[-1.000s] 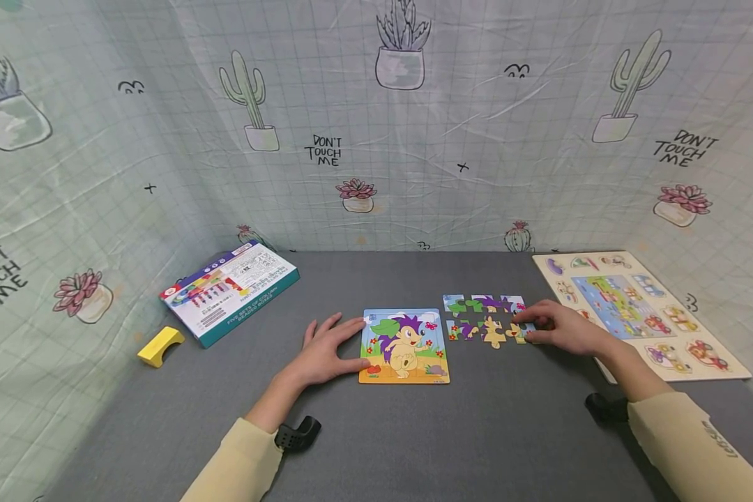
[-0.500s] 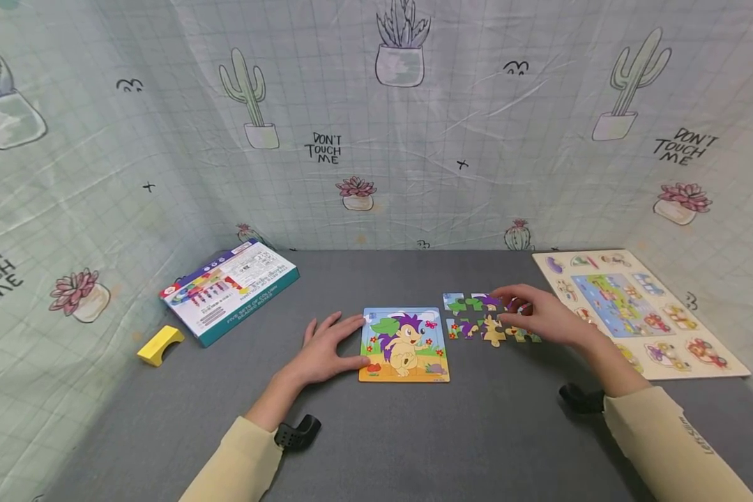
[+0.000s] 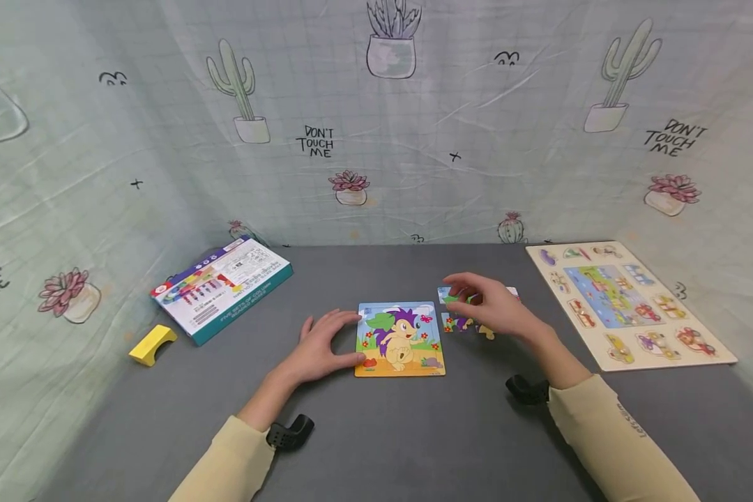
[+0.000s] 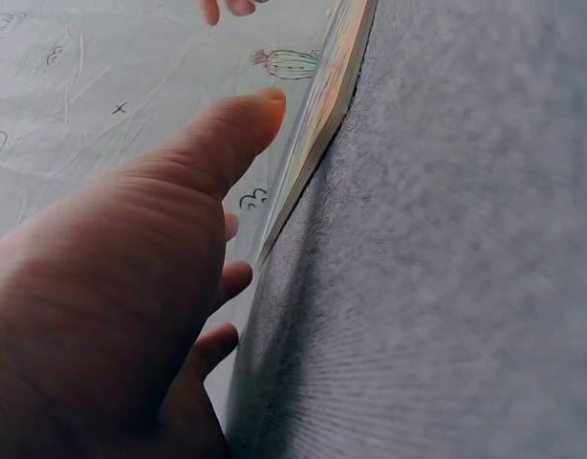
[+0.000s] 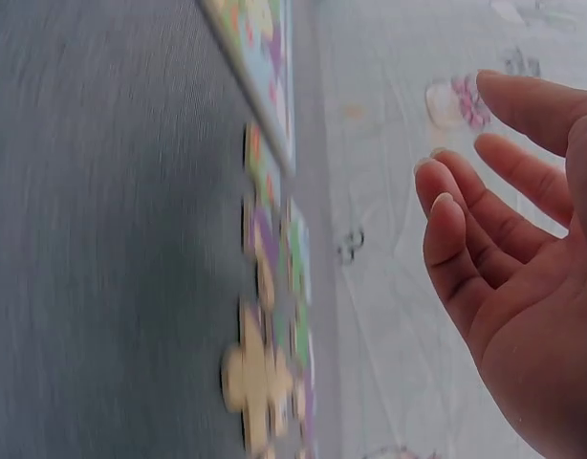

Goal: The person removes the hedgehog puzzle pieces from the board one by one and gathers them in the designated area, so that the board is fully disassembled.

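Note:
A square hedgehog jigsaw puzzle [image 3: 400,339] lies flat in the middle of the head view. My left hand [image 3: 318,351] rests at its left side, thumb and index fingertip at the edge, fingers spread. In the left wrist view the thumb reaches along the edge of the puzzle board [image 4: 322,129]. To the right of the board lie several loose jigsaw pieces [image 3: 447,323] in two rough rows. Over them hovers my right hand [image 3: 496,307], partly hiding them. The right wrist view shows that hand's fingers loosely bent with nothing between them, above a yellow jigsaw piece [image 5: 257,378].
A wooden picture board [image 3: 627,307] lies at the right of the grey table [image 3: 376,432]. On the left are a flat toy box [image 3: 222,289] and a yellow arch block [image 3: 153,344]. A patterned cloth [image 3: 383,160] walls the back and sides.
My right hand has moved left across the loose pieces, from their right end towards the hedgehog puzzle. The left hand stays at the board's edge. The head view has shifted slightly.

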